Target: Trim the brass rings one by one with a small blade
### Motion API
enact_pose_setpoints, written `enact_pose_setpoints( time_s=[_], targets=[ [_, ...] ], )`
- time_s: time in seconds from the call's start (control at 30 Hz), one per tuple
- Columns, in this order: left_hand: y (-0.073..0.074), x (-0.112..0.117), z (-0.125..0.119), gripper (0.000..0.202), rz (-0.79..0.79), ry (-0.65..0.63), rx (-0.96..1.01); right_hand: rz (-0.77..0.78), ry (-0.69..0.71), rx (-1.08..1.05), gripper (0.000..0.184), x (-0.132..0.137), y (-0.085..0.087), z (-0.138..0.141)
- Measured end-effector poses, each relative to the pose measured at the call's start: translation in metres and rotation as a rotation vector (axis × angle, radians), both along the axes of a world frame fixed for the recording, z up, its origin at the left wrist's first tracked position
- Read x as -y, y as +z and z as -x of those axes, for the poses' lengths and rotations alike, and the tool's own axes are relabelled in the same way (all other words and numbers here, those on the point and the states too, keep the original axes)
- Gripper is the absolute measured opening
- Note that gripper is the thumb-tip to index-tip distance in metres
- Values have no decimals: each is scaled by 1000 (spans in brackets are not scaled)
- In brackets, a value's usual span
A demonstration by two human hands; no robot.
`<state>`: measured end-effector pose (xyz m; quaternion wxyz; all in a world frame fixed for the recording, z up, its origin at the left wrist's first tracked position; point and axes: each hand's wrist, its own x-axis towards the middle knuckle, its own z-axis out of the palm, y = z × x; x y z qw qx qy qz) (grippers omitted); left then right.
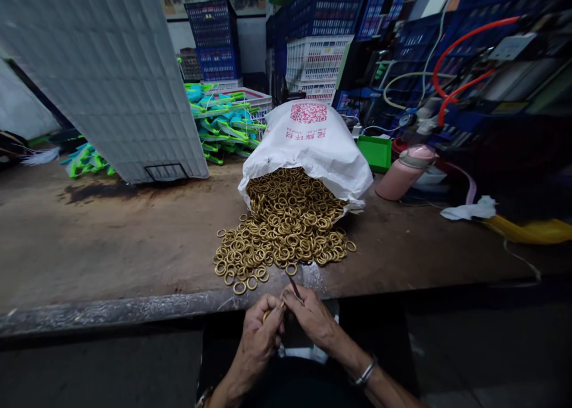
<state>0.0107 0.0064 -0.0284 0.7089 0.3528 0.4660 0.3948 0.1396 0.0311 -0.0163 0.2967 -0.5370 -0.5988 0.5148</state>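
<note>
My left hand (260, 335) is closed on a brass-coloured ring (267, 316), just off the table's front edge. Close beside it, my right hand (315, 320) grips a thin dark pointed tool (294, 288), like a small blade; its tip points up and away from me. The fingertips of both hands meet around the ring, so part of it is hidden. Beyond them a pile of brass-coloured rings (286, 241) spreads over the table. It spills from the mouth of a white woven sack (308, 152) with red print, lying on its side.
The worn wooden table (134, 235) has a front edge just beyond my hands. A tall pale ribbed panel (111, 80) stands left, near green and blue plastic pieces (227, 119). On the right are a pink bottle (404, 173), a green tray (374, 153) and red hoses (451, 56). Crates (317, 56) are stacked behind.
</note>
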Motion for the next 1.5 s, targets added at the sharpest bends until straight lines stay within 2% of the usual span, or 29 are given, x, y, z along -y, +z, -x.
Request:
enact_pose_setpoints(
  time_s=[0.17, 0.3, 0.43, 0.57, 0.73, 0.87, 0.97, 1.07, 1.17, 1.27, 1.37, 1.5],
  targets=[
    [4, 2, -1, 37, -23, -22, -15, 4, -57, -5, 34, -1, -5, -3],
    [10, 0, -2, 36, 7, 3, -13, -127, -58, 110, 28, -1, -7, -7],
    [7, -1, -2, 34, -15, 25, 1, -271, 24, 333, 16, 2, -5, -10],
    [2, -1, -2, 34, -46, 49, -25, -261, 164, 485, 24, 7, 1, -7],
    [4, 0, 1, 36, -70, 51, -52, -245, 213, 754, 27, 6, 4, -6],
    [9, 7, 5, 35, -32, -63, -10, -208, 107, 952, 28, -2, 4, -17],
    [7, 13, 9, 33, 64, -195, 63, -234, 6, 962, 27, -10, 2, -27],
    [-6, 15, 9, 28, 276, -189, 131, -307, -91, 913, 24, -19, -4, -30],
    [-30, 12, 6, 23, 476, -103, 157, -328, -154, 906, 14, -27, -12, -25],
    [-56, 6, -1, 17, 636, 108, 147, -321, -168, 928, 13, -30, -16, -18],
    [-74, 1, -8, 8, 666, 305, 202, -319, -184, 946, 14, -31, -16, -13],
    [-85, -3, -11, 5, 623, 338, 193, -293, -182, 954, 12, -32, -15, -13]
  ],
)
